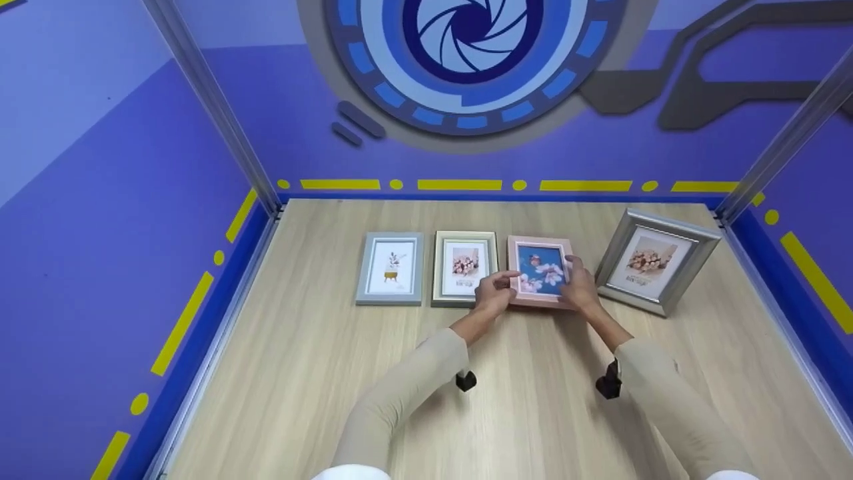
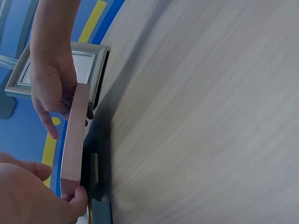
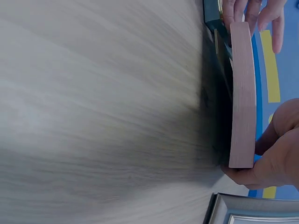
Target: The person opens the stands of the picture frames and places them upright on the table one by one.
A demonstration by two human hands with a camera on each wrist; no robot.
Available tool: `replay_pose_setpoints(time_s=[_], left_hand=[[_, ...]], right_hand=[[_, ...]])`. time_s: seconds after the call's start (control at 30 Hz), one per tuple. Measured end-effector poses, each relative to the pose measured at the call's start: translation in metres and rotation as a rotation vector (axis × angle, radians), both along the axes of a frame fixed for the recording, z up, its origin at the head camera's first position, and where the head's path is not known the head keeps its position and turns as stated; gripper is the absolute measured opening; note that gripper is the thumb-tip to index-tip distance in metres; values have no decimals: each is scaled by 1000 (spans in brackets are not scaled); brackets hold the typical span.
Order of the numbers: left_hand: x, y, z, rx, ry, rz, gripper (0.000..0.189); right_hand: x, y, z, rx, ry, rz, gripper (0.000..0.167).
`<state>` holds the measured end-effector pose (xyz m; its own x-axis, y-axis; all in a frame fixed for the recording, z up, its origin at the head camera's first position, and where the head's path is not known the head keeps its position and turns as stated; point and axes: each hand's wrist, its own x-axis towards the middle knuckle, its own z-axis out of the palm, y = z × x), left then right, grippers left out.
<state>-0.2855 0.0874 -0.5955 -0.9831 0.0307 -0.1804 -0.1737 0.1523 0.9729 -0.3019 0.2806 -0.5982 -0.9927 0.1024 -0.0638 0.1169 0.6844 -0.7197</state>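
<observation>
Plainly, everything on the bench point(image 1: 300, 367) arranges itself around the pink frame point(image 1: 543, 270), which is held with its face tipped up towards the head view. Farthest to its left is a pale blue frame point(image 1: 390, 270) showing a small vase; just beside it on that side, a cream-and-gold frame point(image 1: 460, 257) with a bouquet picture. The left grip point(image 1: 494, 291) pinches the pink frame near its lower left corner. The right grip point(image 1: 580, 285) pinches its right edge, and near that edge, on the right, a silver frame point(image 1: 656, 263) stands leaning.

From the head view alone comes its picture, pale blossoms against blue, set within a white inner lip. Only the wrist views show its thick lower edge, flat, plain and faintly grained, and behind it, in shadow, what looks like a thin dark flap point(image 2: 94, 168) with a pale rim. Whether that lower edge touches the bench I cannot tell.
</observation>
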Motion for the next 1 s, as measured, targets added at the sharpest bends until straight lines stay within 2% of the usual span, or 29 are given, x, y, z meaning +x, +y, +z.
replay_pose_setpoints(time_s=[0.1,0.2,0.33,0.53,0.77,1.0], left_hand=[[-1,-1,-1,17,-9,42,40],[-3,-2,-4,89,-39,68,38],[-5,-6,-4,213,-102,84,49],[-6,-15,3,318,-193,42,65],[-5,-24,14,363,-170,-28,73],[2,-30,25,352,-173,-59,78]], right_hand=[[1,1,0,-27,-13,-9,74],[4,0,2,-88,-28,-32,75],[9,-3,8,-140,-12,-80,74],[12,-8,19,-224,1,-140,68],[16,-11,34,-304,73,-170,61],[19,-12,38,-391,24,-218,57]])
